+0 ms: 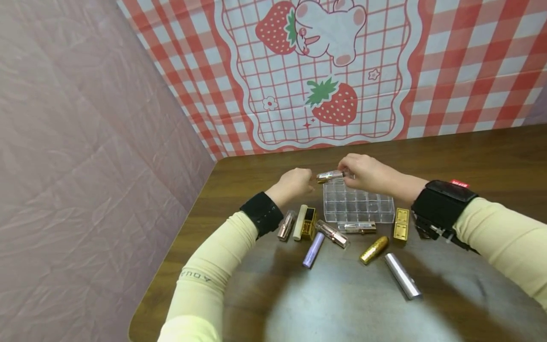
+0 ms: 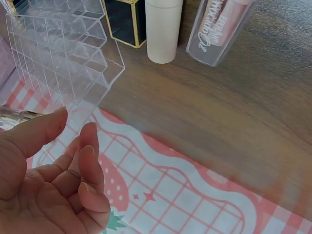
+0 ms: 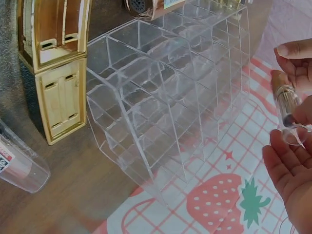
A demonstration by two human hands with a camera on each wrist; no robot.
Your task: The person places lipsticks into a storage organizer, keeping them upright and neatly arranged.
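Note:
In the head view, my right hand (image 1: 363, 172) pinches a lipstick tube (image 1: 330, 175) by one end, above the far left corner of a clear compartment organizer (image 1: 356, 210). The tube (image 3: 287, 101) has a see-through end and a shiny metallic band in the right wrist view. My left hand (image 1: 295, 183) is close to the tube's other end. In the left wrist view its thumb and fingers (image 2: 87, 168) are loosely bent, with a gap between thumb and forefinger. Most of the organizer's cells (image 3: 146, 107) look see-through; a gold-toned item sits by its far corner.
Left of the organizer lie a pink tube (image 1: 287, 225), a cream tube (image 1: 300, 222) and a black-and-gold case (image 1: 308, 223). Nearer are a lilac tube (image 1: 314, 250), a gold tube (image 1: 374, 250) and a silver tube (image 1: 402, 276). A gold case (image 1: 401, 224) is to the right. A checked cloth (image 1: 470, 61) hangs behind.

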